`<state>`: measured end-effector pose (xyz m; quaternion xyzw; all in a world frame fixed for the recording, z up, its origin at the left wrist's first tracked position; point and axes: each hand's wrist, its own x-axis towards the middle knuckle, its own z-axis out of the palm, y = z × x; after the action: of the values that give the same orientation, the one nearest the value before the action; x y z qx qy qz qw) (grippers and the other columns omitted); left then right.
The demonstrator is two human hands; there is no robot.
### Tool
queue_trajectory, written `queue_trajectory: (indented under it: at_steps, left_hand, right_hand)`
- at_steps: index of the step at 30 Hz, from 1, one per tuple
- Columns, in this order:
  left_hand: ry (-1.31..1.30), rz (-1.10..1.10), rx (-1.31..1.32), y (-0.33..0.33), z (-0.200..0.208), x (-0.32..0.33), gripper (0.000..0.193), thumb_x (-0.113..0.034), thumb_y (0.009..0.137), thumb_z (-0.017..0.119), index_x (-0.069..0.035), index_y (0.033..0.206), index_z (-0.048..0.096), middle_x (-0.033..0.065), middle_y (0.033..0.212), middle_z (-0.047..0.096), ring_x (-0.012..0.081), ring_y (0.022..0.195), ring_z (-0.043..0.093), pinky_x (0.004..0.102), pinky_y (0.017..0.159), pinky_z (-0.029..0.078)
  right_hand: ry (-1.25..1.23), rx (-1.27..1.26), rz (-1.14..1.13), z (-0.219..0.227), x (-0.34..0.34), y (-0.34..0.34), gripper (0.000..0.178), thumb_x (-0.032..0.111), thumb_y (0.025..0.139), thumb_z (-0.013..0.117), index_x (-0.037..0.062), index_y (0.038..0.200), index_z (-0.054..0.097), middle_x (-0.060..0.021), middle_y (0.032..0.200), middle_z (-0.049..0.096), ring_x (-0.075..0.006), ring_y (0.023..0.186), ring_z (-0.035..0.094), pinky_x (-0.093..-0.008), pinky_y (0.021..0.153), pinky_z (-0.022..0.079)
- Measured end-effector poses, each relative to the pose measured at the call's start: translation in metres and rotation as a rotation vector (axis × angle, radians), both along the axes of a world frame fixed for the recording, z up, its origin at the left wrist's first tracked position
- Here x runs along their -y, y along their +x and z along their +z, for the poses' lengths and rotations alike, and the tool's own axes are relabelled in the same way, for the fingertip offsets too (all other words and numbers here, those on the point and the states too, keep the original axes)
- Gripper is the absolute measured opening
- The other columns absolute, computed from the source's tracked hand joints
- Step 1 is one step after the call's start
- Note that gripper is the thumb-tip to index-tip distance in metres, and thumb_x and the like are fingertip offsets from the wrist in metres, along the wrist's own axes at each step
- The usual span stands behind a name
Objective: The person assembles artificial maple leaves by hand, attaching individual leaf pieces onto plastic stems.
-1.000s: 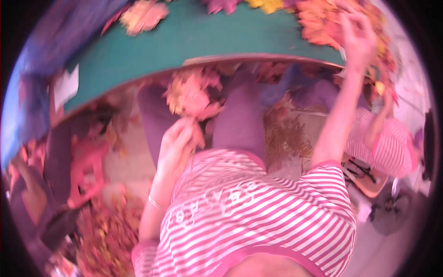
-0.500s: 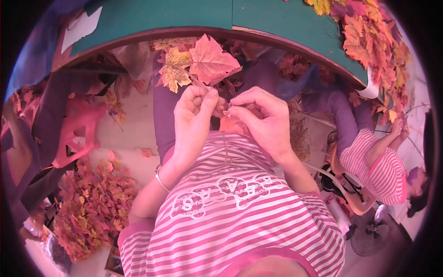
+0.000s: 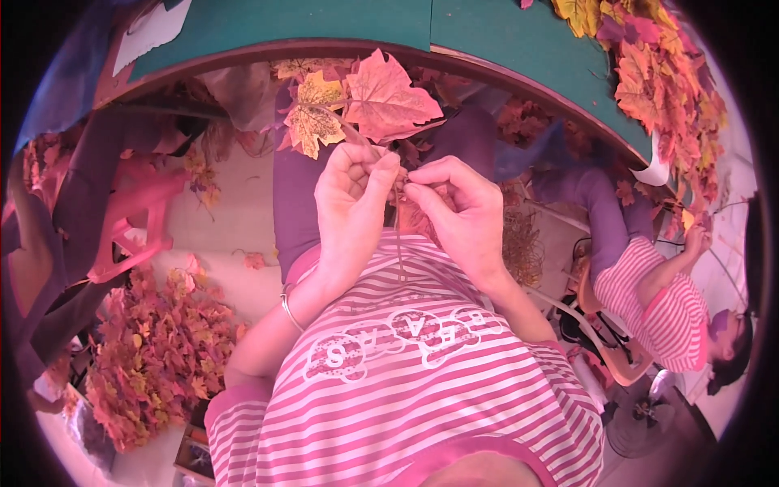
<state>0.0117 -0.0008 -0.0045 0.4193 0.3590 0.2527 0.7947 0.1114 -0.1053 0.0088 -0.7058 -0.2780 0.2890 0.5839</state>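
Above my lap, my left hand is closed around the brown stem of a maple leaf spray. The spray's large pink-red leaf and a yellow speckled leaf fan out beyond the fingers, toward the table edge. My right hand is pinched at the same stem, its thumb and forefinger touching the left fingertips. An orange leaf hangs beneath the right fingers, partly covered by them. A thin brown stem end dangles down in front of my striped shirt. The exact spot between the fingertips is hidden.
A green-topped table curves across the front, with a heap of leaves at its right end. On the floor at left lies a large leaf pile near a pink stool. Another person sits at right.
Both hands stay together at the stem. The right fingers have closed in against the left fingertips, and the orange leaf has turned under them. The whole view has shifted slightly.
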Motion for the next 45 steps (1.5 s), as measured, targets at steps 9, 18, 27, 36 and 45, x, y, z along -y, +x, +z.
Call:
queue_trajectory:
  at_steps: [9,18,27,36,45]
  left_hand:
    - [0.048,-0.002,-0.007,-0.002,0.000,0.000,0.013,-0.007,0.098,0.068,-0.003,0.101,0.056,0.0021,0.090,0.064,0.0057,0.081,0.063,0.0206,0.070,0.051]
    - [-0.027,0.004,0.017,-0.011,0.007,0.005,0.013,-0.007,0.099,0.067,-0.004,0.098,0.055,0.0030,0.091,0.066,0.0057,0.079,0.062,0.0211,0.071,0.052]
    - [0.076,0.045,0.021,-0.008,0.013,0.024,0.014,-0.008,0.099,0.069,-0.003,0.100,0.055,0.0020,0.089,0.065,0.0052,0.077,0.062,0.0213,0.071,0.054]
    - [0.009,0.021,0.114,-0.022,0.021,0.032,0.013,-0.007,0.098,0.069,-0.004,0.092,0.058,0.0011,0.087,0.066,0.0041,0.075,0.060,0.0207,0.067,0.052]
    - [-0.114,-0.276,0.063,-0.016,0.015,0.019,0.014,-0.018,0.103,0.064,-0.004,0.105,0.065,0.0000,0.100,0.067,0.0063,0.085,0.060,0.0228,0.079,0.050]
  right_hand:
    - [-0.005,-0.048,0.003,-0.003,0.002,0.000,0.010,-0.006,0.087,0.074,-0.0045,0.095,0.069,-0.0031,0.087,0.065,-0.0046,0.074,0.060,-0.0190,0.063,0.046]
    - [-0.003,-0.030,0.042,0.012,0.005,-0.005,0.009,-0.008,0.088,0.072,-0.0054,0.096,0.069,-0.0061,0.089,0.067,-0.0084,0.082,0.066,-0.0227,0.071,0.053]
    - [0.102,-0.077,-0.001,0.014,0.020,-0.010,0.009,-0.009,0.090,0.068,-0.0052,0.099,0.069,-0.0058,0.091,0.068,-0.0091,0.084,0.067,-0.0229,0.074,0.054]
    - [0.074,0.194,-0.019,0.016,0.024,-0.017,0.012,-0.009,0.082,0.075,-0.0048,0.093,0.070,-0.0100,0.087,0.068,-0.0177,0.077,0.069,-0.0265,0.069,0.054]
    - [0.040,-0.025,-0.032,0.016,0.030,0.004,0.012,-0.005,0.083,0.076,-0.0050,0.094,0.071,-0.0081,0.087,0.070,-0.0124,0.078,0.067,-0.0262,0.071,0.053]
